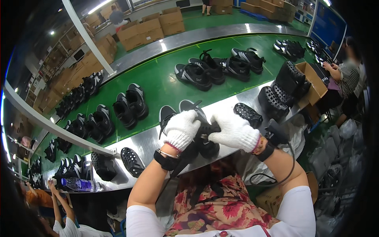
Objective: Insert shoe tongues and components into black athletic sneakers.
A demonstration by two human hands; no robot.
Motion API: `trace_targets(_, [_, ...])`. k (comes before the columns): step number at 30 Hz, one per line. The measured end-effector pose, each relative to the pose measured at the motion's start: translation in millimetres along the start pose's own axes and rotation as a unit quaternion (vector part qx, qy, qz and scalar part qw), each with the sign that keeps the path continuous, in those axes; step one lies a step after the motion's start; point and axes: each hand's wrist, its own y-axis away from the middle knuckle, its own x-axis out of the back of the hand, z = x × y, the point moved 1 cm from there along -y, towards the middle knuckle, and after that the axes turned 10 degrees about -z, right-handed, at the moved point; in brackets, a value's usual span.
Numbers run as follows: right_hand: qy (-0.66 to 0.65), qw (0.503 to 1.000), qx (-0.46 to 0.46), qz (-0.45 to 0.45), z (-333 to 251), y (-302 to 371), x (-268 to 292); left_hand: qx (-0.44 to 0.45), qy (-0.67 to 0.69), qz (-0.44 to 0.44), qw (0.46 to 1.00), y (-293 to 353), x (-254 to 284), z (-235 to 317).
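Both my hands wear white knit gloves and meet over a pair of black sneakers with grey toes, set on the metal ledge in front of me. My left hand [181, 128] is closed at the upper of the right-hand sneaker [208, 148], near its laces; its fingertips are partly hidden. From the other side, my right hand [233, 130] grips the same sneaker by the collar, thumb and fingers bent round it. The left-hand sneaker [167, 113] lies partly under my left hand. A loose lace loop sticks up above the glove.
A green conveyor belt [158, 75] carries more black sneakers [193, 75]. Along the metal ledge lie black perforated shoe forms [248, 114], a water bottle [81, 184] and an open carton [314, 85]. A metal frame post [85, 35] rises at left. Co-workers sit at both sides.
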Motion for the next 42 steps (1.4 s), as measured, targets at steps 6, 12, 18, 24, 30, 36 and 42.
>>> trace_targets(6, [0.164, 0.976, 0.061, 0.131, 2, -30, -51, -0.006, 0.054, -0.018, 0.998, -5, -2, -2])
trace_targets(12, [-0.01, 0.999, 0.008, 0.034, 24, -28, -22, -0.042, 0.064, 0.005, 0.997, 0, -3, -12])
trace_targets(18, [0.049, 0.994, -0.049, 0.079, 39, -67, -60, -0.066, -0.041, 0.015, 0.997, -1, -20, 12])
trace_targets(24, [-0.371, 0.928, 0.015, -0.034, 66, -42, -49, -0.029, -0.06, 0.061, 0.996, 40, -11, 1])
trace_targets(30, [-0.504, 0.861, 0.06, 0.042, 48, -50, -39, -0.074, -0.062, 0.064, 0.993, 52, -12, 2])
trace_targets(36, [-0.717, 0.696, 0.007, -0.018, 54, -40, -54, -0.075, -0.051, 0.112, 0.99, 58, -14, -7])
trace_targets(42, [-0.612, 0.79, 0.032, -0.003, 46, -29, -54, -0.071, -0.043, 0.115, 0.99, 59, -15, -9])
